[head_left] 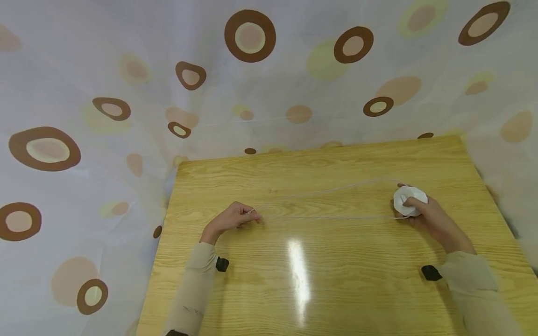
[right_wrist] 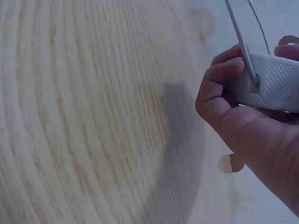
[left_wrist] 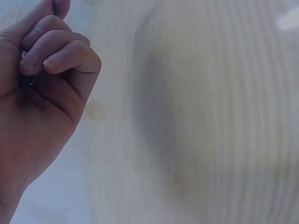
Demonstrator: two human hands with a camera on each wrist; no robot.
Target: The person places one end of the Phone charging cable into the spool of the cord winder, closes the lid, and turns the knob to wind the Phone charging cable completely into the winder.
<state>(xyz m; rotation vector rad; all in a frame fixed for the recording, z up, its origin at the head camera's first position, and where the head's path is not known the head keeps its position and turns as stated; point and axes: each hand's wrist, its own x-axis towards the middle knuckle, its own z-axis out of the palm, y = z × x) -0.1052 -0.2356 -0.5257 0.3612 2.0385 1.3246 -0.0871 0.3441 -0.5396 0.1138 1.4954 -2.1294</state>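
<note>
A white octagonal retractable cable reel [head_left: 414, 192] is gripped by my right hand [head_left: 433, 221], with the thumb across its top. Its textured side [right_wrist: 282, 84] shows in the right wrist view, with a cable leaving it near the fingers. Two strands of thin white cable [head_left: 328, 217] stretch leftward above the table from opposite sides of the reel. My left hand [head_left: 231, 218] pinches their ends between thumb and fingers. In the left wrist view, a small metal-edged plug [left_wrist: 28, 81] shows under the curled fingers; the rest of it is hidden.
Both hands are over a glossy wood-grain table [head_left: 336, 261] that carries a bright light reflection. A pale curtain-like sheet [head_left: 269, 93] with brown and peach circles hangs behind the table and along both sides.
</note>
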